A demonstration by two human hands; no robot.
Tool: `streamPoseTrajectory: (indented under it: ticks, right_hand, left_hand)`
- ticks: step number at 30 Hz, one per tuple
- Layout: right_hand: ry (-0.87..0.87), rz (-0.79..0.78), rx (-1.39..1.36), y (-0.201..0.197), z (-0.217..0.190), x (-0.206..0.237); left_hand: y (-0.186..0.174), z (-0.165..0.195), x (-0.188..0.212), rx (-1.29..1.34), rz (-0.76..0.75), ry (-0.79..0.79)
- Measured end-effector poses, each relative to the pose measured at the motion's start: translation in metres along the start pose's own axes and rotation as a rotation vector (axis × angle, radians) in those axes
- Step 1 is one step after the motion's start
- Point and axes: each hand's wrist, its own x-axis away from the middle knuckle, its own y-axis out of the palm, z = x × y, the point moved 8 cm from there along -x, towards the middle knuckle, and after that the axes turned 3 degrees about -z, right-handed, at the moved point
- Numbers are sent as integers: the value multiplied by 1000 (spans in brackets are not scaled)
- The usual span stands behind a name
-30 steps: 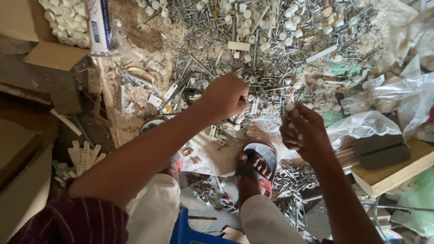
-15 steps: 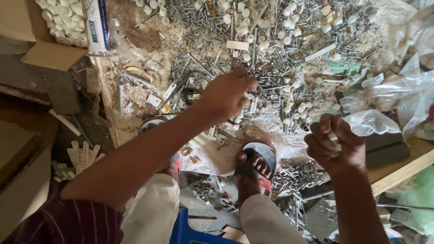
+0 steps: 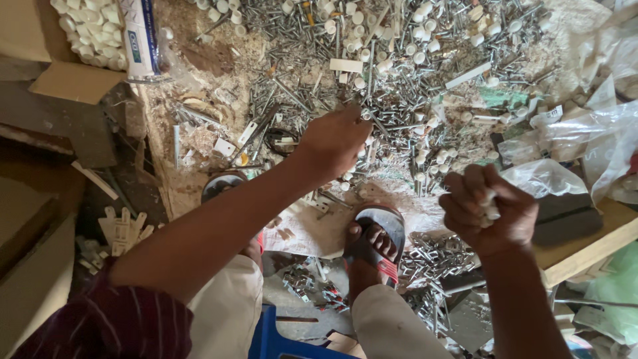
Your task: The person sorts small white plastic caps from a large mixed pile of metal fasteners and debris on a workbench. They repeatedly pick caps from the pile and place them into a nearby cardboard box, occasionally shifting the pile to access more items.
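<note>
A wide heap of metal screws (image 3: 399, 100) mixed with small white plastic caps (image 3: 425, 33) covers the floor in front of me. My left hand (image 3: 335, 139) reaches down into the near edge of the heap, fingers bent among the screws; what it grips is hidden. My right hand (image 3: 488, 209) is raised at the right, closed in a fist around small white plastic pieces. My sandalled foot (image 3: 372, 242) rests on the floor between the two hands.
Clear plastic bags (image 3: 565, 153) and a wooden board (image 3: 591, 246) lie at the right. A white tube (image 3: 141, 36) and a bag of white caps (image 3: 83, 33) sit at the upper left beside cardboard (image 3: 73, 83). A blue stool (image 3: 276, 339) is under me.
My right hand has dropped from beside the heap down and to the right, closing into a fist. My left hand has pushed slightly further up into the screws.
</note>
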Motion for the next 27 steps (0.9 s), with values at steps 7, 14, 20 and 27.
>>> streamPoseTrajectory:
  ticks: [7,14,20,27]
  right_hand:
    - [54,-27,-21,5,19,-7]
    - [47,-11,-21,4,15,-5]
    - [65,-63,-20,10,17,-9]
    - [53,-37,-29,2,15,-3]
  left_hand:
    - [-6,1,-9,168,-214,-277]
    - [-1,3,-11,-11,-126,-110]
    - [23,-13,0,-22,-210,-135]
    - [5,-15,-2,165,-219,-250]
